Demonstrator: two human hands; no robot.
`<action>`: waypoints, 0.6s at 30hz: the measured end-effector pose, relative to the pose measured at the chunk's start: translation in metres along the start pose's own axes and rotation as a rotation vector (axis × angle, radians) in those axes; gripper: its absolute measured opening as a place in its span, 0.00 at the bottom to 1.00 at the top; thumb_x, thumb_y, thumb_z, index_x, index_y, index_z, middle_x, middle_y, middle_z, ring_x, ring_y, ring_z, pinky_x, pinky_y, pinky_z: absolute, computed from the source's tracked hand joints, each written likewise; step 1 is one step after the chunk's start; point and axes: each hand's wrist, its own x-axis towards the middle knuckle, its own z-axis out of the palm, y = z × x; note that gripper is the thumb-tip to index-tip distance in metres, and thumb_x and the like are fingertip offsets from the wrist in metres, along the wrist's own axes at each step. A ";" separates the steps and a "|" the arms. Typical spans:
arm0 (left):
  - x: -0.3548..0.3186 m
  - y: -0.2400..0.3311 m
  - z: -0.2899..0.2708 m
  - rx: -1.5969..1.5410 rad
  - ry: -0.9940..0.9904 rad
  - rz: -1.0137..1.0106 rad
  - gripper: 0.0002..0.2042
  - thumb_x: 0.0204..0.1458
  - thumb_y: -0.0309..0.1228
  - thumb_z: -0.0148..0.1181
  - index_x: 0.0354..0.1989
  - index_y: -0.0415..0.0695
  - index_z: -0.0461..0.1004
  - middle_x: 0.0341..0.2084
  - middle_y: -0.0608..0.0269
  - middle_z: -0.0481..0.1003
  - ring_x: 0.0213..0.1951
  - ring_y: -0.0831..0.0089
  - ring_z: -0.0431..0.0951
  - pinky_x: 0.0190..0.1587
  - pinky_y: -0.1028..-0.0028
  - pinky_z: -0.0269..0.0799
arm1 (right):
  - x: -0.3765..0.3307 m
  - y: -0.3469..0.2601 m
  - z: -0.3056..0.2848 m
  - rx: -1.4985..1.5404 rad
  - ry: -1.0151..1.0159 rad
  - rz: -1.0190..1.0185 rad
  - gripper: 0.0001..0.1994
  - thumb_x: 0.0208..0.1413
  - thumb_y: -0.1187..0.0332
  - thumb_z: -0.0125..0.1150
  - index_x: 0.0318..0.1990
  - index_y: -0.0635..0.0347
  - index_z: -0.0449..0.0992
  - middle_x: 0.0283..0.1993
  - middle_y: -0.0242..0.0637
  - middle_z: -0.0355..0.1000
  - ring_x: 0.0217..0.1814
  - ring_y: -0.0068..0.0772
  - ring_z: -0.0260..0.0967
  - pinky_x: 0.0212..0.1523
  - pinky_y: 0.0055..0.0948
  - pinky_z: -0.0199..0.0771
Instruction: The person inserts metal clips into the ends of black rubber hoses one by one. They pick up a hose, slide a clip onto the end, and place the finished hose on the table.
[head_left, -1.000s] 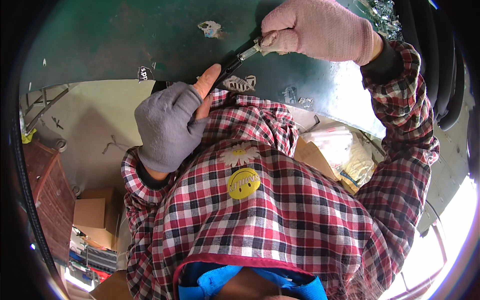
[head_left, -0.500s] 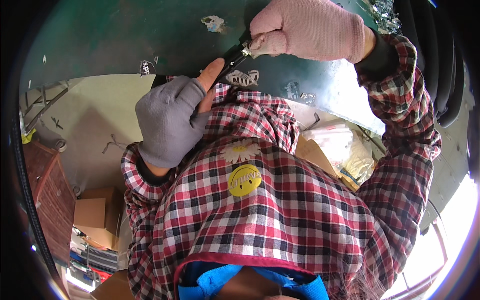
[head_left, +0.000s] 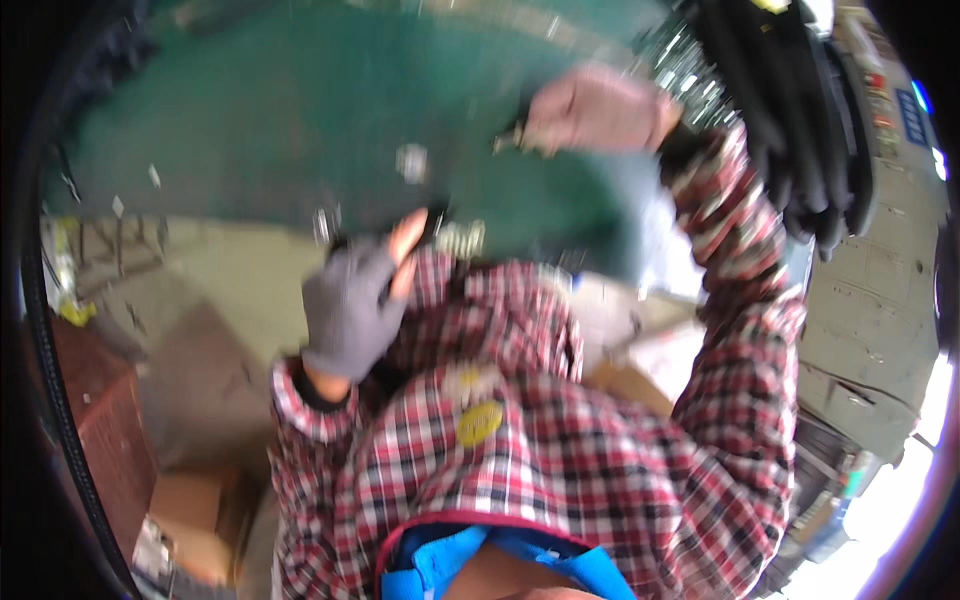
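Knit-gloved hands [head_left: 350, 310] at smooth green panel [head_left: 250, 130]

Brown cardboard boxes [head_left: 195, 525] lower left; blue sign [head_left: 910, 115] upper right.

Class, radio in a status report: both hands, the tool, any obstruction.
Left hand, grey glove, at the green table edge. Right hand, pink glove, gripping a blurred small tool. No visible obstruction.
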 end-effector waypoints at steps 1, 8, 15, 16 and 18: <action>0.002 -0.002 -0.009 -0.004 -0.055 0.003 0.24 0.56 0.24 0.60 0.63 0.52 0.74 0.32 0.50 0.78 0.26 0.52 0.75 0.32 0.60 0.71 | -0.022 0.011 0.004 -0.052 0.221 -0.091 0.13 0.61 0.58 0.64 0.33 0.59 0.81 0.27 0.40 0.76 0.28 0.37 0.74 0.34 0.33 0.76; -0.097 -0.007 -0.121 -0.326 0.092 -0.382 0.27 0.55 0.22 0.60 0.66 0.40 0.68 0.27 0.65 0.74 0.23 0.79 0.71 0.27 0.76 0.68 | -0.014 -0.021 0.058 -0.530 1.211 -0.062 0.09 0.49 0.63 0.68 0.36 0.55 0.79 0.33 0.39 0.74 0.38 0.45 0.75 0.42 0.42 0.77; -0.336 -0.005 -0.254 -0.568 0.535 0.010 0.36 0.54 0.30 0.63 0.72 0.43 0.58 0.23 0.68 0.67 0.17 0.80 0.61 0.23 0.81 0.64 | -0.006 -0.087 0.202 0.480 0.095 -0.713 0.25 0.66 0.44 0.54 0.41 0.61 0.79 0.35 0.47 0.78 0.37 0.54 0.76 0.42 0.42 0.77; -0.312 0.041 -0.252 -0.591 0.600 0.068 0.27 0.60 0.32 0.58 0.69 0.47 0.62 0.30 0.58 0.70 0.20 0.73 0.65 0.23 0.78 0.67 | -0.004 -0.098 0.214 0.333 0.030 -0.595 0.27 0.65 0.42 0.54 0.44 0.62 0.79 0.36 0.47 0.78 0.38 0.54 0.77 0.43 0.42 0.77; -0.304 0.094 -0.260 -0.663 0.687 0.222 0.20 0.67 0.34 0.51 0.67 0.55 0.65 0.35 0.49 0.73 0.22 0.68 0.70 0.23 0.76 0.70 | 0.014 -0.113 0.250 0.294 0.027 -0.457 0.32 0.61 0.37 0.57 0.42 0.66 0.76 0.30 0.55 0.74 0.36 0.54 0.76 0.39 0.48 0.74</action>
